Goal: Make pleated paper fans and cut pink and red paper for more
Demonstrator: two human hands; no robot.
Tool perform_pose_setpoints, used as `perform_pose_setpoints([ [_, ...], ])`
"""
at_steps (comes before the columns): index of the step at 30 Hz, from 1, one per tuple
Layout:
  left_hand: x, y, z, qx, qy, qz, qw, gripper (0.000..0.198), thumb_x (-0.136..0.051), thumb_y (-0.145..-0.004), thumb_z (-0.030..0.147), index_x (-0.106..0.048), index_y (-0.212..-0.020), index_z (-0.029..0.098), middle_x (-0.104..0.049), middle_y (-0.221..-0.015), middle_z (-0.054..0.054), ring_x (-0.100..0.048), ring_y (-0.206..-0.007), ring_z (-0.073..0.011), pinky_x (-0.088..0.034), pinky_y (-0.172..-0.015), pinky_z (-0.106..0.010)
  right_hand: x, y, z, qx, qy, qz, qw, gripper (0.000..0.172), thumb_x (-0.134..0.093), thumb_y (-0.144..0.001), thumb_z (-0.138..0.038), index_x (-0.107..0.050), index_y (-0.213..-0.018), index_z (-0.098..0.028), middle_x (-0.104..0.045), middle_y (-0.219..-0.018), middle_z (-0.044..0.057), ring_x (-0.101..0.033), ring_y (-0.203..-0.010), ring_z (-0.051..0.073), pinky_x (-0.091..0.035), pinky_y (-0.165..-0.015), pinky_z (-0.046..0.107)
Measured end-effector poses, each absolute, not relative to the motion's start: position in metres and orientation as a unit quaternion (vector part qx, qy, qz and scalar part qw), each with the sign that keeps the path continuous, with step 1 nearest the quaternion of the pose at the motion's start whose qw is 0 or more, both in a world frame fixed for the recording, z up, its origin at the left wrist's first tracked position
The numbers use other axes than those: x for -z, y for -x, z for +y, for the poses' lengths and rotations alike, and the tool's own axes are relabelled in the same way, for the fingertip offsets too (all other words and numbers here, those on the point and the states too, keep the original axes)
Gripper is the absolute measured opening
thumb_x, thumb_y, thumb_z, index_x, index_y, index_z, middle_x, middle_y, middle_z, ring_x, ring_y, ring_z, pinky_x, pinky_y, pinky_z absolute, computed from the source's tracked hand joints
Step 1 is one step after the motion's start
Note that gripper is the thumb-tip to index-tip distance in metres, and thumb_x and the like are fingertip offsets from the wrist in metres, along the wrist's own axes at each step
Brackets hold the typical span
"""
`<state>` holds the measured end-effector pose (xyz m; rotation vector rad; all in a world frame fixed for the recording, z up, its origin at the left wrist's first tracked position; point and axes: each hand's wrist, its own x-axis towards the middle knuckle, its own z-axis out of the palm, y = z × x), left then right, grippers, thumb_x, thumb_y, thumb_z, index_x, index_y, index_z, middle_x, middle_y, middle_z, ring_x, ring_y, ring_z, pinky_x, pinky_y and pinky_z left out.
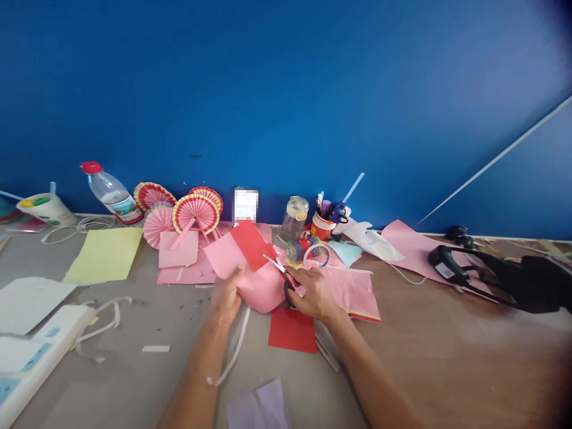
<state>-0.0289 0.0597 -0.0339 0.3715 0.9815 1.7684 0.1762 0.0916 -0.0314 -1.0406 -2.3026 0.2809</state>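
Note:
My left hand (227,296) grips the lower left edge of a pink paper sheet (261,290), thumb on top. A red paper piece (251,245) lies over the upper part of that sheet. In my right hand (314,292) is a pair of scissors (281,270), its fingers around the dark handles. The blades point up and left at the right side of the red piece; whether they touch it I cannot tell. Below the hands, a red paper square (292,330) rests on the table. Pink crinkled paper (353,292) lies just right of my right hand.
Folded paper fans (195,213), a bottle with a red cap (117,199), a clear jar (295,217) and an orange pen cup (320,227) stand along the blue wall. Yellow paper (105,255) lies left, a black strapped device (491,277) right, purple paper (259,408) in front.

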Motion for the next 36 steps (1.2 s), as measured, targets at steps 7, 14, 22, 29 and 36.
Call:
perform_pose_setpoints([
  [7, 0.0311, 0.0236, 0.0575, -0.722, -0.163, 0.399, 0.541, 0.055, -0.077, -0.063, 0.014, -0.06, -0.115, 0.021, -0.071, -0.107, -0.006, -0.062, -0.109, -0.0243, -0.046, -0.098, -0.038, 0.0369, -0.1735, 0.0922, -0.108, 0.394, -0.861, 0.302, 0.045, -0.051, -0.076, -0.023, -0.057, -0.12, -0.013, -0.07, -0.087, 0.01, -0.064, -0.078, 0.023, -0.045, -0.074, 0.034],
  [14, 0.034, 0.0245, 0.058, -0.722, -0.167, 0.386, 0.549, 0.051, -0.077, -0.064, 0.017, -0.062, -0.113, 0.021, -0.071, -0.107, -0.006, -0.061, -0.11, -0.0233, -0.046, -0.097, -0.036, 0.0356, -0.1715, 0.0903, -0.124, 0.395, -0.856, 0.31, 0.044, -0.048, -0.075, -0.019, -0.058, -0.118, -0.016, -0.07, -0.088, 0.009, -0.061, -0.073, 0.022, -0.045, -0.07, 0.032],
  [22, 0.0363, 0.0263, 0.0589, -0.726, -0.155, 0.38, 0.552, 0.05, -0.076, -0.066, 0.017, -0.061, -0.114, 0.022, -0.071, -0.107, -0.006, -0.06, -0.111, -0.0241, -0.044, -0.1, -0.039, 0.0345, -0.169, 0.0886, -0.141, 0.4, -0.85, 0.314, 0.04, -0.046, -0.077, -0.018, -0.06, -0.114, -0.018, -0.068, -0.079, 0.007, -0.058, -0.066, 0.019, -0.042, -0.063, 0.028],
  [29, 0.0357, 0.0268, 0.0595, -0.728, -0.153, 0.386, 0.545, 0.05, -0.076, -0.067, 0.018, -0.061, -0.114, 0.021, -0.071, -0.108, -0.006, -0.061, -0.109, -0.0233, -0.046, -0.099, -0.037, 0.0308, -0.167, 0.0871, -0.174, 0.406, -0.843, 0.306, 0.038, -0.044, -0.078, -0.016, -0.06, -0.112, -0.017, -0.066, -0.076, 0.005, -0.055, -0.065, 0.019, -0.041, -0.063, 0.028],
  [36, 0.0353, 0.0268, 0.0592, -0.726, -0.162, 0.382, 0.548, 0.049, -0.076, -0.068, 0.019, -0.061, -0.115, 0.021, -0.071, -0.107, -0.006, -0.061, -0.11, -0.0237, -0.047, -0.098, -0.037, 0.0373, -0.1672, 0.0879, -0.193, 0.418, -0.836, 0.298, 0.039, -0.043, -0.079, -0.014, -0.058, -0.115, -0.018, -0.068, -0.083, 0.006, -0.057, -0.07, 0.02, -0.042, -0.066, 0.029],
])
